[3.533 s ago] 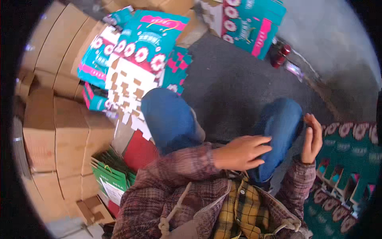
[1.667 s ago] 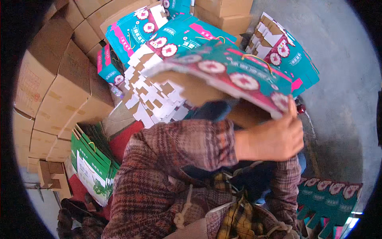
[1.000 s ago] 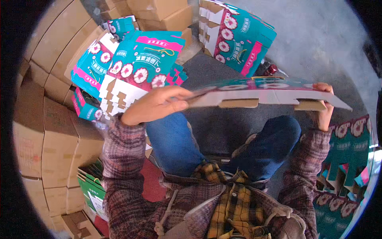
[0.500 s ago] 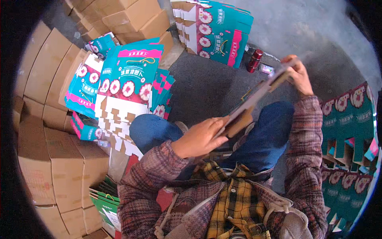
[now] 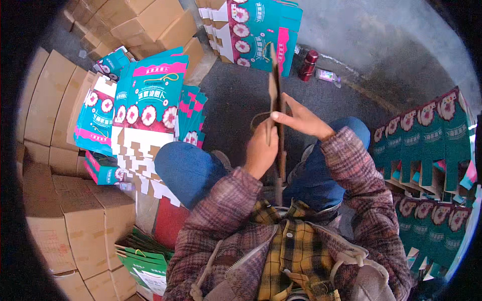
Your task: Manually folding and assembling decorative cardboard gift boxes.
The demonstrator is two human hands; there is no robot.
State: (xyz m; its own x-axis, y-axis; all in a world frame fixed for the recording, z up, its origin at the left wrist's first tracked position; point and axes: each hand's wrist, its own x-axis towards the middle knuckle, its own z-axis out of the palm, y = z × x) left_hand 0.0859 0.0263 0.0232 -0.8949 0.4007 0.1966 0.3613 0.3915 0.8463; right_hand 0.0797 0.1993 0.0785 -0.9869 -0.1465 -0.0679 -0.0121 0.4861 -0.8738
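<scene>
While plain brown cardboard cartons stack well out past the left hand, a leaning pile of flat teal-and-pink printed box blanks sits nearer in. Now the left hand, fingers together, presses flat against one face of a flattened brown-backed cardboard box blank, which stands upright and edge-on between both hands, above the knees. From the other side the right hand clamps it, fingers stretched along the board. Beyond the right hand, a dark red bottle stands near a clear plastic bottle; further right, teal blanks in rows.
</scene>
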